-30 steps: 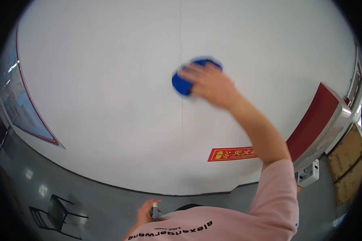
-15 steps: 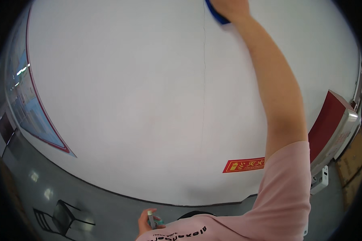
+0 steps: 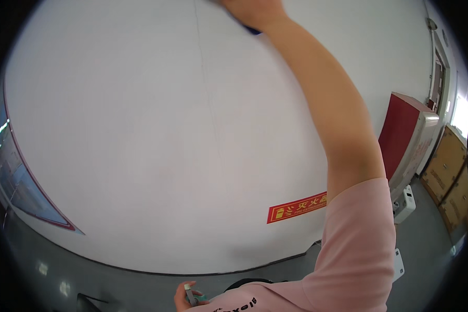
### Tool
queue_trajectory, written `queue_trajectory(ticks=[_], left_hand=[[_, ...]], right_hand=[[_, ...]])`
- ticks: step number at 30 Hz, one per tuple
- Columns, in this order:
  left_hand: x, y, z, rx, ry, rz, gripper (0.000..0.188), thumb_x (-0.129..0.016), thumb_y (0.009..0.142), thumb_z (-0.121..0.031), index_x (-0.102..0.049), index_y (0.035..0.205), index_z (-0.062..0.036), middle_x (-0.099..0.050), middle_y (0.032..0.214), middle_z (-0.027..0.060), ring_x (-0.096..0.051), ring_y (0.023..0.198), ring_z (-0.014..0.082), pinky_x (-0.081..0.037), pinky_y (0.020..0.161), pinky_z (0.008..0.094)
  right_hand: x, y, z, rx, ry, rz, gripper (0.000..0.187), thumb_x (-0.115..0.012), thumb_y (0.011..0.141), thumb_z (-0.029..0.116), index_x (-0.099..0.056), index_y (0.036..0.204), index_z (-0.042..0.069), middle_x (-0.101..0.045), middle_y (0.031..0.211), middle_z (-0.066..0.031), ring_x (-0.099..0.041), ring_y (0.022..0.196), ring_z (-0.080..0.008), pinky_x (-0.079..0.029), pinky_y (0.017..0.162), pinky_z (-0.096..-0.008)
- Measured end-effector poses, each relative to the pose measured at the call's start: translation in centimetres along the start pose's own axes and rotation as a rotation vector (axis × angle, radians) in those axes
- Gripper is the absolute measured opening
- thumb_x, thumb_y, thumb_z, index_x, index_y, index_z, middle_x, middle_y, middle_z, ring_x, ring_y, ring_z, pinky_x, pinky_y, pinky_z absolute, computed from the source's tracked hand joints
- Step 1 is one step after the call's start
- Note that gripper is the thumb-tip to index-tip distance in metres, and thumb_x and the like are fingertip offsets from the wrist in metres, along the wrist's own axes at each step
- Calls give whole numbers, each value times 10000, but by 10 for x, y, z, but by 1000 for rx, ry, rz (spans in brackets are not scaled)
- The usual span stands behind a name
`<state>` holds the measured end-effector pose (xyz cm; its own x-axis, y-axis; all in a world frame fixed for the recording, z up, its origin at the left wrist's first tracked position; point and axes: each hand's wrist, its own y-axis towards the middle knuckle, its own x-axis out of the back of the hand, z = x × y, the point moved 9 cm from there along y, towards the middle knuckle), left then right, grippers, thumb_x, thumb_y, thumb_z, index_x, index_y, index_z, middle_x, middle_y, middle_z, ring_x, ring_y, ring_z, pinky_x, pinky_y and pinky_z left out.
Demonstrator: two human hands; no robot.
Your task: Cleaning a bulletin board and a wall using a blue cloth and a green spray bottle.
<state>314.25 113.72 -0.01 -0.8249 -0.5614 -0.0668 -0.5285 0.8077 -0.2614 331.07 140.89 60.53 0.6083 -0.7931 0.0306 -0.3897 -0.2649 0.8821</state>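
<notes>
My right hand (image 3: 255, 11) is raised high against the white wall (image 3: 130, 114), at the top of the view. Its fingers close over a flat blue object (image 3: 253, 30), of which only a dark blue edge shows below the hand; its kind is hidden. A thin crack (image 3: 203, 67) runs down the wall just left of that hand. Low in front of my body, my left hand (image 3: 180, 298) is wrapped round a small grey-and-teal object with a pale top (image 3: 190, 294). My shirt partly covers it, so I cannot make out its kind.
A red-and-yellow sign (image 3: 296, 208) is on the wall beside my right upper arm. Further right stand a red-and-white box (image 3: 400, 132), a white unit (image 3: 406, 205) and brown cartons (image 3: 444, 166). A framed board (image 3: 34, 192) hangs left. A dark chair (image 3: 88, 302) stands lower left.
The view has turned to the right, so the crack, sign and board sit further left. My right hand stays high on the wall with the blue object; my left hand keeps its hold.
</notes>
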Motion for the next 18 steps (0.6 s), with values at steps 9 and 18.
queue_trajectory(ticks=[9, 18], left_hand=[[-16, 3, 5, -70, 210, 2, 294, -585, 916, -175, -566, 1194, -80, -600, 756, 46, -552, 600, 116, -425, 513, 248], [-31, -1, 16, 48, 81, 46, 312, -560, 929, -166, -553, 1226, -72, -594, 753, 42, -544, 594, 110, -436, 522, 241]], right_hand=[[79, -129, -234, -780, -249, -196, 388, -458, 925, 382, -607, 1171, 122, -437, 1421, -98, -445, 1271, -318, -403, 1004, -413], [125, -341, -317, -1184, -364, -191, 614, -363, 959, 486, -422, 1379, 42, -325, 1457, -264, -370, 1309, -411, -329, 1073, -444]])
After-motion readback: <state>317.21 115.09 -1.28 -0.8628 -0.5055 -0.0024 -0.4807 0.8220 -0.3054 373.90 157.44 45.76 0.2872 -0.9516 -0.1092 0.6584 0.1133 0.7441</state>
